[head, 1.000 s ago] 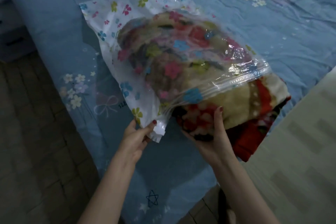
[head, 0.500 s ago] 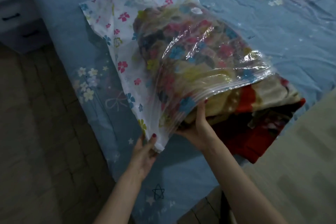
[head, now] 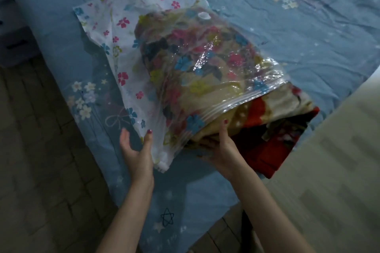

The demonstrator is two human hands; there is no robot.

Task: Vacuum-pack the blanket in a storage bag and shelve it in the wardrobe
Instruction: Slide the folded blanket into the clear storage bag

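Observation:
A clear storage bag (head: pixel 127 51) printed with coloured flowers lies on the blue bed sheet (head: pixel 308 33). Its white valve (head: pixel 203 15) faces up. A folded floral blanket (head: pixel 205 68) fills most of the bag. The blanket's red and cream end (head: pixel 275 129) sticks out of the bag's open zip mouth (head: pixel 242 100) at the lower right. My left hand (head: pixel 136 150) is open beside the bag's near corner, thumb touching the plastic. My right hand (head: pixel 223 146) grips the blanket's near edge at the mouth, thumb on top and fingers underneath.
The bed's corner points toward me, with dark tiled floor (head: pixel 37 170) to the left and a pale surface (head: pixel 333 170) to the right. A grey drawer unit (head: pixel 14 45) stands at the upper left beside the bed.
My left hand has let go of the bag's near corner and opened. My right hand has pushed the blanket deeper into the bag, and the bag has shifted away across the bed.

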